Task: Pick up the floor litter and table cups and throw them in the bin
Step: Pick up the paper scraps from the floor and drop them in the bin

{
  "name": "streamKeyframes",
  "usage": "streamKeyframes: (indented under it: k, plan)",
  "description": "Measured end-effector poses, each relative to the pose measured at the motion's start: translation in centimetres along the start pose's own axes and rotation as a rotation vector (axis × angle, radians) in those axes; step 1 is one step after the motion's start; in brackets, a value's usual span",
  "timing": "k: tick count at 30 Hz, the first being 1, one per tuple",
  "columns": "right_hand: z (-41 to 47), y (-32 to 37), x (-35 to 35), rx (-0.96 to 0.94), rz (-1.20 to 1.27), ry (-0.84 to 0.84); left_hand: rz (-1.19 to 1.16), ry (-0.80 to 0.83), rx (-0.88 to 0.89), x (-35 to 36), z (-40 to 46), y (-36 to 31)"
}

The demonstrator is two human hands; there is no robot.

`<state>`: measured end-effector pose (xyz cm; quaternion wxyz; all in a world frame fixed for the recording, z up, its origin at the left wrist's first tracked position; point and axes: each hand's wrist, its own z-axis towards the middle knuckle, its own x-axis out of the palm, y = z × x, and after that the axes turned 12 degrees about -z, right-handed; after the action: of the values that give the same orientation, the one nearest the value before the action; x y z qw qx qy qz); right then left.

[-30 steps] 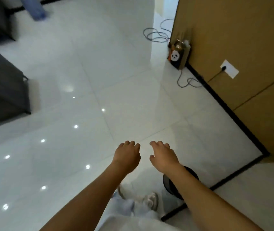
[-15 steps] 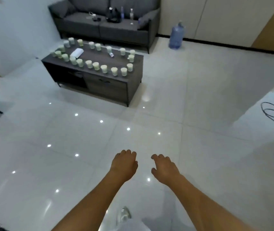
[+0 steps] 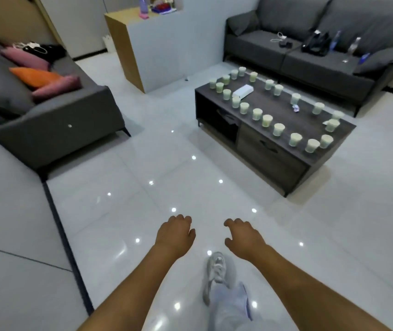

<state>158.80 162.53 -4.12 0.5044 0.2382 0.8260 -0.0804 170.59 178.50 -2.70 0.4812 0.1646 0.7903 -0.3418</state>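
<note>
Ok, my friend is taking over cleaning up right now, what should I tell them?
Left hand: holds nothing, fingers loosely curled, out in front over the floor.
Right hand: the same, holding nothing.
Cups: many pale green ones stand around the edges of the dark coffee table, ahead and to the right. A white box and a small scrap lie among them.
Bin: not in view now.
Litter: none shows on this stretch of floor.
Done: no cup is in hand; the table is still full.
Left: walk to the table, gather cups, carry them to the bin.
</note>
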Motion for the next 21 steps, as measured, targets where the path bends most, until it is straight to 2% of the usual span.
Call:
streamKeyframes:
  k: [11, 21]
  plan:
    - [28.4, 1.8, -17.2, -0.133, -0.003, -0.055, -0.059, -0.114, -0.192, -14.4, 25.2, 6.9]
    - [49.0, 3.4, -26.6, -0.13, 0.021, -0.014, -0.105, -0.057, -0.225, -21.5, 46.3, 13.6]
